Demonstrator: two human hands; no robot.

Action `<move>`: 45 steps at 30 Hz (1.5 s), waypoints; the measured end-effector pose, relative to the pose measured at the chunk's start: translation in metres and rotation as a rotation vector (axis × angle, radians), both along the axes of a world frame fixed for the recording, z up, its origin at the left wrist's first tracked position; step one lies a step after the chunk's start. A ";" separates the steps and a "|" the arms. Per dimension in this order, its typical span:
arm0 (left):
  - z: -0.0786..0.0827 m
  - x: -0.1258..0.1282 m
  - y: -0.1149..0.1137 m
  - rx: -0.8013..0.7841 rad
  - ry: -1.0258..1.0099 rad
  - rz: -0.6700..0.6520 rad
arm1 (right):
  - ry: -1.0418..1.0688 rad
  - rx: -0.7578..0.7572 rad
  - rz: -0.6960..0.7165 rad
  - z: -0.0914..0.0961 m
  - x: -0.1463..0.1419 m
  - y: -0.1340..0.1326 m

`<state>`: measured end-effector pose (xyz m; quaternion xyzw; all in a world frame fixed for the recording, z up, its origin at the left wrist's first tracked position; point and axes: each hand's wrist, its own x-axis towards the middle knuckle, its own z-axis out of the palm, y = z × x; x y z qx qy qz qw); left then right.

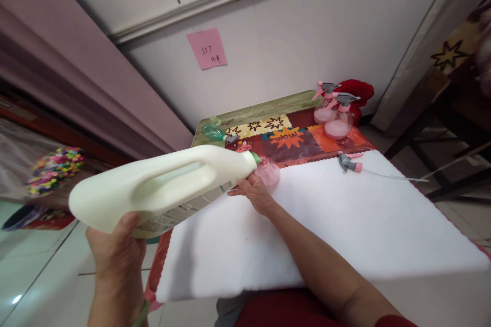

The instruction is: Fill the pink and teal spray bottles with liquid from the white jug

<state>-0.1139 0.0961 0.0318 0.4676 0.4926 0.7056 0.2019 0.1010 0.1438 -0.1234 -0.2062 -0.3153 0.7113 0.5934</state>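
A large pale-green detergent jug (153, 179) lies tilted almost level in the air. My left hand (117, 245) is closed round its base end, thumb on the near side. My right hand (255, 193) grips the jug from below, close to the neck. The green spout (255, 157) meets the mouth of a pink spray bottle (270, 173), which stands without its head on the white cloth (326, 225). The jug's neck and my right hand hide part of that bottle. Whether liquid is flowing I cannot tell.
To the right, a grey and pink spray head (350, 163) with its tube lies on the cloth. Two spray bottles (338, 125) with pink liquid stand at the back right, near a red object (358, 94). A green bottle (213, 132) lies at the back left.
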 end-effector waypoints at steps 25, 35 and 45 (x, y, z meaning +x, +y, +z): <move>0.003 0.003 0.000 -0.028 0.039 0.042 | 0.001 -0.010 -0.006 0.001 -0.001 0.000; 0.001 0.001 -0.001 -0.025 0.028 0.030 | -0.001 -0.010 -0.018 0.002 0.000 -0.001; 0.002 0.002 0.000 -0.008 0.035 0.033 | -0.002 0.006 -0.011 0.000 0.000 0.000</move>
